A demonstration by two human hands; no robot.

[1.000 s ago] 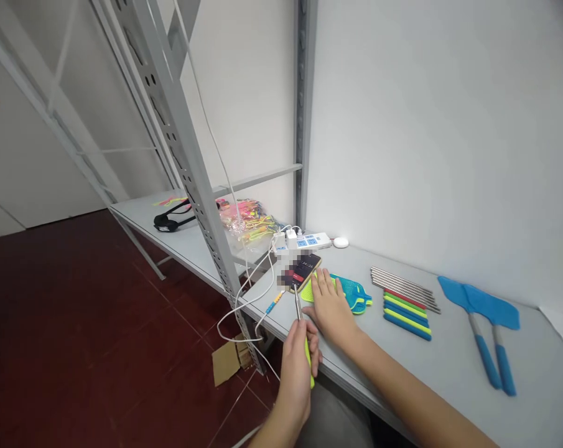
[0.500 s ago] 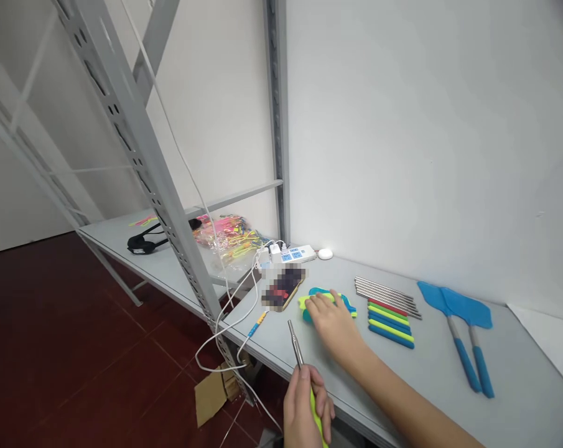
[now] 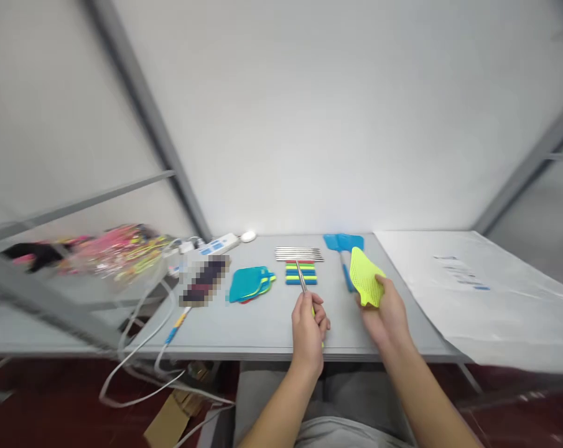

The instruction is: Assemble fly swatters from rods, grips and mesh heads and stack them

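Observation:
My left hand (image 3: 308,326) is closed around a telescopic swatter handle with a steel rod (image 3: 300,275) and a yellow-green grip, its tip pointing up and away. In my right hand (image 3: 388,314) is a yellow-green fly swatter head (image 3: 366,277), perforated, its narrow neck toward me. The two parts are apart. Further left lies a stack of swatter heads (image 3: 248,283), teal on top with green and red edges beneath. Beyond my left hand are a row of steel rods (image 3: 290,254) and several coloured grips (image 3: 293,282). Two blue fly swatters (image 3: 351,241) lie behind the yellow-green head, partly hidden.
On the grey table (image 3: 262,330), a blurred-out dark device (image 3: 206,283) lies at left near a power strip (image 3: 221,244) and white cables (image 3: 136,361). Bagged colourful items (image 3: 132,252) sit on the far-left table. A white sheet (image 3: 463,298) covers the right side.
My right hand has taken the yellow-green swatter head from the stack and carried it right. The view has turned right. My left hand still holds the rod.

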